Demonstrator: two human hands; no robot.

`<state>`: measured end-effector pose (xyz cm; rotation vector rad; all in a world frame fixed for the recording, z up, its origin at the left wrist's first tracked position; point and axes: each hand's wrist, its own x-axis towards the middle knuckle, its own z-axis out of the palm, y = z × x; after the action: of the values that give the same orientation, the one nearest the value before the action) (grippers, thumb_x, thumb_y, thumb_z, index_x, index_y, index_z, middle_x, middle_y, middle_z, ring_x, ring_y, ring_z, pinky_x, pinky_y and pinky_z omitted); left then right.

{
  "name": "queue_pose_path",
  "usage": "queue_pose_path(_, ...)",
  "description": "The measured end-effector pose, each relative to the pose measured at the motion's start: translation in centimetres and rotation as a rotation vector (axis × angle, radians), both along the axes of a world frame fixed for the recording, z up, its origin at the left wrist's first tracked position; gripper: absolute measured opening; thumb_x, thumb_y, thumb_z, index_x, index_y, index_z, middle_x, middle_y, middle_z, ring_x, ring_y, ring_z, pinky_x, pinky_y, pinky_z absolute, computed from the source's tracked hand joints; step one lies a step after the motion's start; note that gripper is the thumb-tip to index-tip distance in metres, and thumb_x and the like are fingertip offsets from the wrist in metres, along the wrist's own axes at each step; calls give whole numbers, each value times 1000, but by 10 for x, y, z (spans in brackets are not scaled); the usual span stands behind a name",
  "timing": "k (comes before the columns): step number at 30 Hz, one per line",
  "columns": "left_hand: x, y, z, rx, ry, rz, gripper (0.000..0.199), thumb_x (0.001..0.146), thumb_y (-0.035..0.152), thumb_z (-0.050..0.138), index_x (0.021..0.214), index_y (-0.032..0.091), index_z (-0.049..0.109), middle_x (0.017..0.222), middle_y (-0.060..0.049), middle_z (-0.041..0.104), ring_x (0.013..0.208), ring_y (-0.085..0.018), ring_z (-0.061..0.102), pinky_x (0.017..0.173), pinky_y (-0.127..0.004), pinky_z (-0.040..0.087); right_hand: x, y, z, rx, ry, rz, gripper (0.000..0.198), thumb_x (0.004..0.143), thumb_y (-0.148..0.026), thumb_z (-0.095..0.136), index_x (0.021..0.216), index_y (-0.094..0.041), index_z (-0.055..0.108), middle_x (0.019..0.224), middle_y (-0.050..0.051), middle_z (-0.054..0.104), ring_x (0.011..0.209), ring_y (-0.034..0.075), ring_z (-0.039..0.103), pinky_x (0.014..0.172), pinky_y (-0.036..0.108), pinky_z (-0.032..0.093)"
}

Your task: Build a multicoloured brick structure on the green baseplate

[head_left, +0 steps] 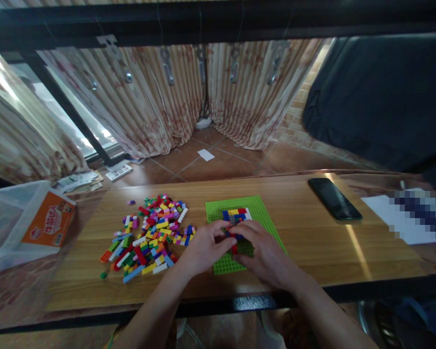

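A green studded baseplate (223,265) lies on the wooden table, with a small structure of building bricks (236,213) in blue, yellow, red and white on it. My left hand (206,246) comes in from the left, its thumb and fingers closed round the near side of the bricks. From the right, my right hand (264,248) curls over the same structure, fingertips on the bricks. A red brick (234,248) shows between the two hands. My fingers hide much of the structure's near part, so the exact brick under each fingertip cannot be made out.
Left of the baseplate spreads a pile of loose coloured bricks (154,237). A black phone (334,198) lies to the right, with white paper (385,213) beyond it. A clear plastic box (7,218) with an orange label stands at far left. A dark bar (218,22) crosses overhead.
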<state>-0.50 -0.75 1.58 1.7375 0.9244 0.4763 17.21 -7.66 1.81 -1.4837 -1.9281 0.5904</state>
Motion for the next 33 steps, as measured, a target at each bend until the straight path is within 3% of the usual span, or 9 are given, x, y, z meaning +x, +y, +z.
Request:
queue_pose_path(3,-1,2,-3,11,-10,20,32,85,34,58,111,16,63,63,2,62,54,-12,55,52,-22,38,24,4,-5,57,77,-127,46,74,-28,73,119,-30,62,126,7,54,121,27,51,104,50,42)
queue_pose_path(9,-5,8,-7,56,35,36,28,86,33,55,107,17,64,68,0,66,58,-13,58,53,-23,40,56,17,-24,-15,156,-211,50,73,-43,76,120,-33,64,140,7,47,131,30,45,108,55,36)
queue_pose_path(18,-4,10,-9,64,27,36,30,86,30,53,109,15,65,68,-1,66,57,-13,57,54,-23,41,44,18,-31,-78,64,-222,49,74,-48,73,120,-34,65,146,8,42,135,31,39,109,56,33)
queue_pose_path(33,-5,11,-8,148,112,56,27,86,27,52,105,16,66,65,1,63,55,-12,53,52,-22,36,44,15,-31,-50,25,-182,47,78,-38,71,123,-33,62,140,7,50,130,28,47,110,53,35)
